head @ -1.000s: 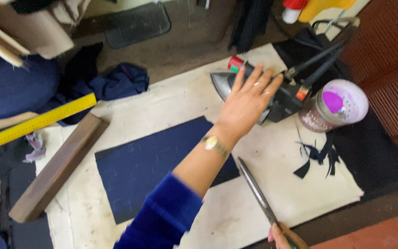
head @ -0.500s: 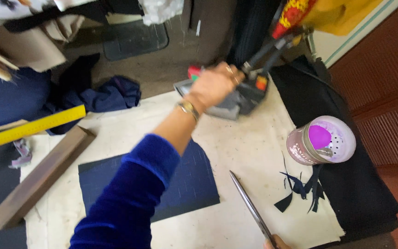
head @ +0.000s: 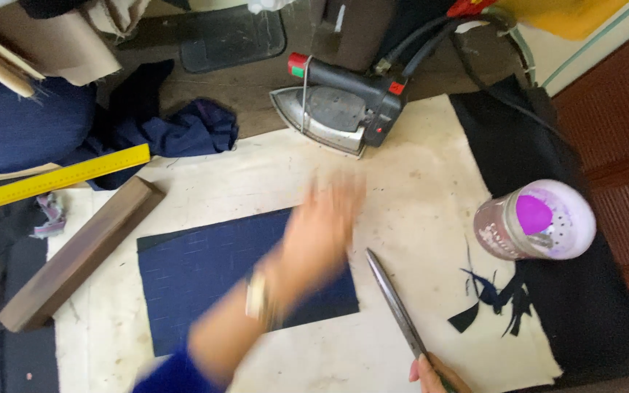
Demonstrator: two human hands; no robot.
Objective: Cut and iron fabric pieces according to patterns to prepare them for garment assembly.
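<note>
The navy fabric panel (head: 242, 280) lay flat on the cream-covered work table (head: 402, 182), directly under the left hand (head: 322, 229), which was spread open above its upper right part; the hand was too blurred to tell whether it touched the cloth. A watch (head: 258, 297) sat on that wrist. The right hand (head: 434, 375) showed only at the bottom edge, its fingers closed around the handle end of long shears (head: 394, 306), whose closed blades lay on the table just right of the panel.

The panel's long axis ran left to right, slightly tilted, its right edge near the blades. The shears pointed up and to the left, toward the left hand.

A steam iron (head: 336, 109) stood at the table's far edge, well apart from both hands. A wooden block (head: 81, 251) lay left of the panel, a yellow ruler (head: 56, 178) beyond it. A jar with a purple lid (head: 536, 218) rested on black cloth (head: 584, 306) at the right, dark fabric scraps (head: 493, 298) beside it.
</note>
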